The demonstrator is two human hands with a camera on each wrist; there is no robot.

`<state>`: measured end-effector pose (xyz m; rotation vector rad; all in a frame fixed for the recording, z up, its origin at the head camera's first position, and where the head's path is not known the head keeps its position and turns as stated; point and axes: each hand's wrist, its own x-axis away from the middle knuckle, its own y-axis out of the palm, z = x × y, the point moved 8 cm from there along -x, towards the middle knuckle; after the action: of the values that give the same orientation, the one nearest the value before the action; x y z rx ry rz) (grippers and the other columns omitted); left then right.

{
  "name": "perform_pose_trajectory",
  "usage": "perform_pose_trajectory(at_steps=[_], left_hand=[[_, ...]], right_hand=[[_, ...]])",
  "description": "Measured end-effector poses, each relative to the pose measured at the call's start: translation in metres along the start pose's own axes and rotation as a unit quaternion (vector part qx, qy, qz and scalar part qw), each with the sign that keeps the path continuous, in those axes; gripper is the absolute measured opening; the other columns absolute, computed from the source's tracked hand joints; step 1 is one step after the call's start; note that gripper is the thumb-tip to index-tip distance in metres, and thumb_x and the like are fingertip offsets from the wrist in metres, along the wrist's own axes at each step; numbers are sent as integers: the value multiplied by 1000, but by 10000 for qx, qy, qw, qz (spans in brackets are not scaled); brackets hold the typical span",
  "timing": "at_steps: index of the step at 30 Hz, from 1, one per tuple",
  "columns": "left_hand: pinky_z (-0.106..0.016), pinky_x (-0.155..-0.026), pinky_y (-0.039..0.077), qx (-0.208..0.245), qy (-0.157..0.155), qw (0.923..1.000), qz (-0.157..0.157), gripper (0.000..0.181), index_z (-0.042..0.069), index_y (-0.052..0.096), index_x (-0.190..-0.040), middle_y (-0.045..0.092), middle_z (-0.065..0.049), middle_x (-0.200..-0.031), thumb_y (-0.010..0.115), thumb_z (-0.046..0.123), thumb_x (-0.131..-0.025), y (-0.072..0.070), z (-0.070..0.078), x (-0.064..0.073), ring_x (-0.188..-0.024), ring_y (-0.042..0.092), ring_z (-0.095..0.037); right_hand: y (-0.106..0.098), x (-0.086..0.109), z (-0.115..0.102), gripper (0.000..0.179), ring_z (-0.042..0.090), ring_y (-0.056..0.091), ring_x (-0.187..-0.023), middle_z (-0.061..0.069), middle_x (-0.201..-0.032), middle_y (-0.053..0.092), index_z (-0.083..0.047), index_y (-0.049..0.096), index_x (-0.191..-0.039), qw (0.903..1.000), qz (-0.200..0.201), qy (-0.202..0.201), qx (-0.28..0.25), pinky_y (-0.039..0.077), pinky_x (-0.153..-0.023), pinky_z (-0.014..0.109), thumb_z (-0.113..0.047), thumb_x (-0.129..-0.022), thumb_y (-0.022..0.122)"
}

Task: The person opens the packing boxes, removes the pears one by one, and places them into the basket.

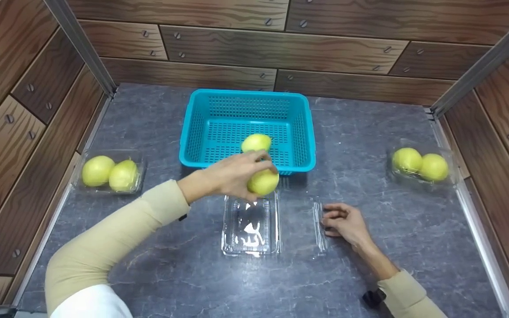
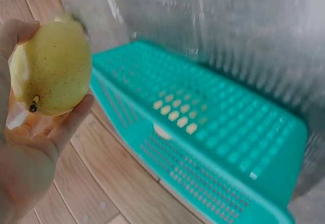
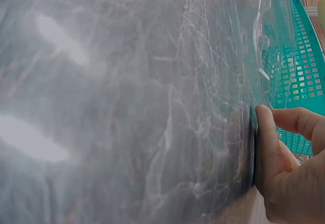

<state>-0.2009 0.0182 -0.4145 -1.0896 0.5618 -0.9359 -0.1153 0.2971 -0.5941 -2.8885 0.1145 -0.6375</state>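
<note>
My left hand [image 1: 239, 174] grips a yellow pear [image 1: 263, 182] above the near rim of the teal basket [image 1: 187, 132]. In the left wrist view, this pear [image 2: 58, 69] has brown specks and a short dark stem. Another pear [image 1: 256, 143] is inside the basket. Before the basket lies an open clear plastic clamshell box [image 1: 252, 225], its lid [image 1: 319, 227] spread out to the right. With bent fingers, my right hand [image 1: 347, 225] pinches the outer edge of that lid; the clear plastic makes the exact contact hard to see.
On the far left stands a clear box holding two pears [image 1: 99, 171]. Another clear box with two pears [image 1: 433, 167] is on the far right. Wood-patterned walls [image 1: 281, 48] enclose the back and sides of the dark marbled table [image 1: 170, 274].
</note>
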Motion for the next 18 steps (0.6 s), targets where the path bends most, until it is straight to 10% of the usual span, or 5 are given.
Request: perform_pose_trajectory(at_steps=[18], left_hand=[[-50,-109,56,656,-1082,9902,588,64,17,58,-140,50,-12,-145,88,24,-83,-36,-89,-39,-130,56,-34]], right_hand=[[0,0,1,53,10,73,-74,6,-94,74,11,59,-137,9999,-68,68,-70,67,-65,30,5,-88,77]])
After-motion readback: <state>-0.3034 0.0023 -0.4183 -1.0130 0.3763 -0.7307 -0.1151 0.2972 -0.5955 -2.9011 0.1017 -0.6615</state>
